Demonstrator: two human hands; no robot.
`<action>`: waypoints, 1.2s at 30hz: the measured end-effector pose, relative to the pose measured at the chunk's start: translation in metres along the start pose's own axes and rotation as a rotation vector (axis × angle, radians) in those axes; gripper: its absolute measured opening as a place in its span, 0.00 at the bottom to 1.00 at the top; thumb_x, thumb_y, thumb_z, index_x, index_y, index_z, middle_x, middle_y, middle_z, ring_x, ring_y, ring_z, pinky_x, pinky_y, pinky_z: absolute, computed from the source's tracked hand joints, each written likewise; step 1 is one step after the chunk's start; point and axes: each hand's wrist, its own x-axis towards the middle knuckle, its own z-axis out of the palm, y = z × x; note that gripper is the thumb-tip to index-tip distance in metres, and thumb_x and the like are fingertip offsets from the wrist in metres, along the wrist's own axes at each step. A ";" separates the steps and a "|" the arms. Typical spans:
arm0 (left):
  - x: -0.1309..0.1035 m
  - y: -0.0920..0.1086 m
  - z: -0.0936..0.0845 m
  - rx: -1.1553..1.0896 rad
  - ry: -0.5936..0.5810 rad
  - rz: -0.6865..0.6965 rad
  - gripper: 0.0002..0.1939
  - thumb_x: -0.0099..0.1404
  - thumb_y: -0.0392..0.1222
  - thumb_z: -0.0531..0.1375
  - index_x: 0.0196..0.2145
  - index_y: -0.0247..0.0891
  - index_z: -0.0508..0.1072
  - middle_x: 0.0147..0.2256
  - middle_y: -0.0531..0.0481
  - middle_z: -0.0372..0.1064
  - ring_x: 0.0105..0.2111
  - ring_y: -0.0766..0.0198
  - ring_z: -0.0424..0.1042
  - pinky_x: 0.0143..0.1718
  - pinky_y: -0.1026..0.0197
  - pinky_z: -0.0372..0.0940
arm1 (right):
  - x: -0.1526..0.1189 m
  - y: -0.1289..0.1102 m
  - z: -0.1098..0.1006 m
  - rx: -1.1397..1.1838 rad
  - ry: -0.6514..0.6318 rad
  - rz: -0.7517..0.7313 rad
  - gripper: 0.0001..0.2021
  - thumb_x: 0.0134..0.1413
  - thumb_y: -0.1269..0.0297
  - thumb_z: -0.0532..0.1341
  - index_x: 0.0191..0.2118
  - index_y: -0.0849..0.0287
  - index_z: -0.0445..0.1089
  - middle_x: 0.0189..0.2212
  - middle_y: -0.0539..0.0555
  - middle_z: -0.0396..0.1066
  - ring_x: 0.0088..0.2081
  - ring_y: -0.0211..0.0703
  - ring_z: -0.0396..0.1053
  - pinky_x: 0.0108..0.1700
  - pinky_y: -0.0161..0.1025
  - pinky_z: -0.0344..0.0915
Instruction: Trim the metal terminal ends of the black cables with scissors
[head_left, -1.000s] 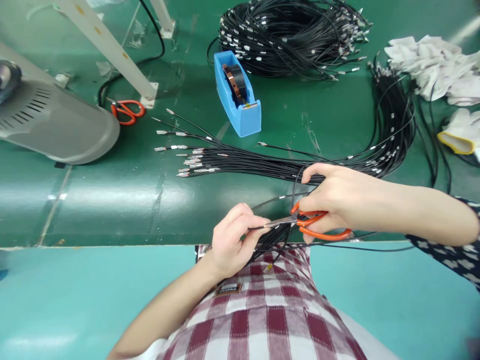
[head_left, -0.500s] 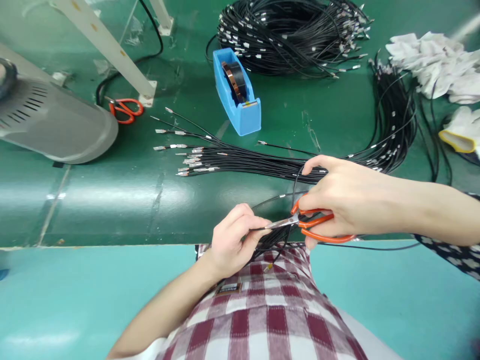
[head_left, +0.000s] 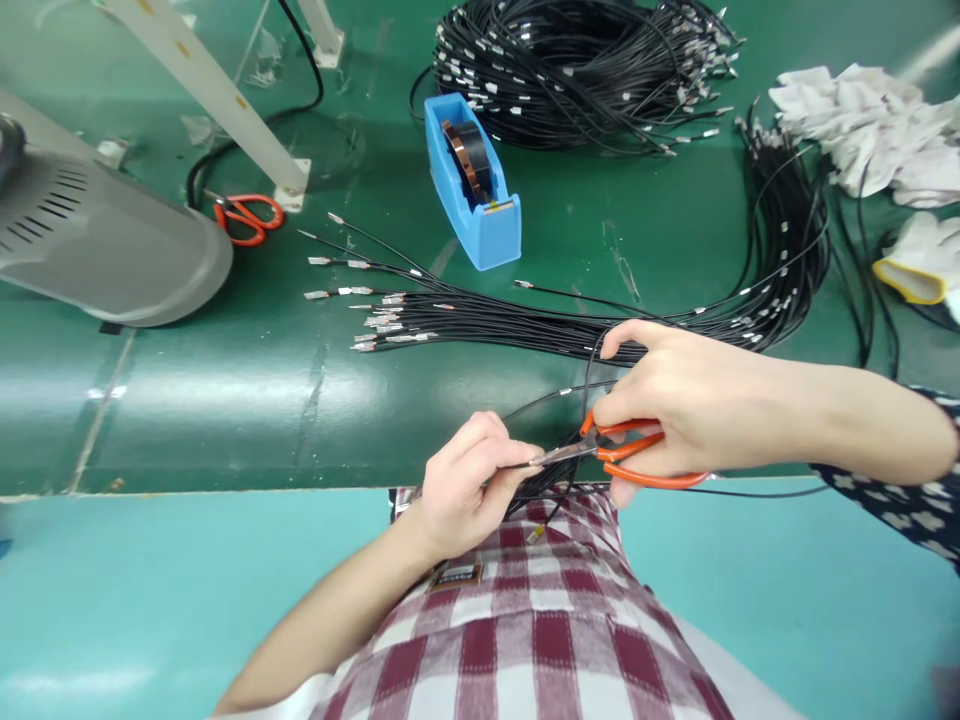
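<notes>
Lowered slightly, right hand [head_left: 675, 410] grips scissors [head_left: 622, 455] touching wire [head_left: 517, 465] pinched by left hand [head_left: 465, 485].

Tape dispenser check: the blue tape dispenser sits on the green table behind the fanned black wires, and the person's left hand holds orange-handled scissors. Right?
Not quite. In the head view the orange-handled scissors are in the right hand; the left hand pinches a wire end. The blue tape dispenser does sit on the green table behind the fanned black wires.

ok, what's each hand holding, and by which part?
Right hand holds the orange scissors by the handles; left hand pinches a black wire near its end.
</notes>
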 end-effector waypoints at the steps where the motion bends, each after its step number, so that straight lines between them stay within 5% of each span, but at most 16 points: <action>1: 0.000 0.000 0.000 0.004 -0.004 -0.001 0.12 0.63 0.24 0.60 0.42 0.35 0.73 0.30 0.50 0.66 0.29 0.66 0.65 0.31 0.61 0.65 | 0.000 -0.001 -0.001 -0.026 0.013 -0.005 0.17 0.58 0.62 0.60 0.19 0.56 0.60 0.13 0.40 0.63 0.16 0.31 0.46 0.59 0.46 0.49; 8: -0.001 -0.003 0.000 0.031 -0.023 0.023 0.12 0.64 0.23 0.60 0.43 0.35 0.73 0.31 0.48 0.68 0.30 0.65 0.64 0.32 0.60 0.66 | 0.001 -0.003 0.004 -0.235 0.035 -0.044 0.15 0.61 0.59 0.58 0.22 0.54 0.65 0.16 0.46 0.69 0.18 0.36 0.51 0.58 0.51 0.50; 19: -0.003 0.001 0.001 0.072 -0.036 0.031 0.09 0.66 0.27 0.59 0.42 0.36 0.73 0.28 0.50 0.66 0.30 0.65 0.65 0.30 0.61 0.66 | 0.000 0.004 0.018 0.135 -0.072 0.021 0.20 0.58 0.64 0.58 0.18 0.57 0.53 0.11 0.38 0.57 0.16 0.31 0.40 0.50 0.40 0.56; 25: -0.001 0.001 0.001 0.032 -0.045 0.012 0.11 0.65 0.26 0.60 0.43 0.36 0.73 0.29 0.50 0.66 0.29 0.66 0.64 0.30 0.62 0.65 | -0.002 0.002 0.012 0.010 0.012 -0.019 0.17 0.57 0.64 0.57 0.18 0.56 0.58 0.12 0.39 0.62 0.16 0.31 0.42 0.57 0.45 0.50; 30: -0.004 0.000 0.002 0.033 -0.053 0.014 0.10 0.64 0.26 0.61 0.42 0.35 0.74 0.29 0.50 0.66 0.29 0.65 0.65 0.30 0.62 0.65 | -0.001 0.000 0.011 -0.071 0.013 -0.057 0.20 0.62 0.61 0.54 0.19 0.56 0.58 0.13 0.42 0.62 0.17 0.32 0.45 0.54 0.44 0.54; 36: -0.010 -0.002 0.000 -0.094 0.027 -0.131 0.08 0.64 0.28 0.62 0.40 0.37 0.75 0.29 0.50 0.69 0.29 0.66 0.64 0.31 0.61 0.63 | 0.002 0.011 0.026 0.225 0.111 0.010 0.21 0.64 0.56 0.54 0.20 0.56 0.62 0.16 0.44 0.68 0.19 0.34 0.54 0.42 0.39 0.60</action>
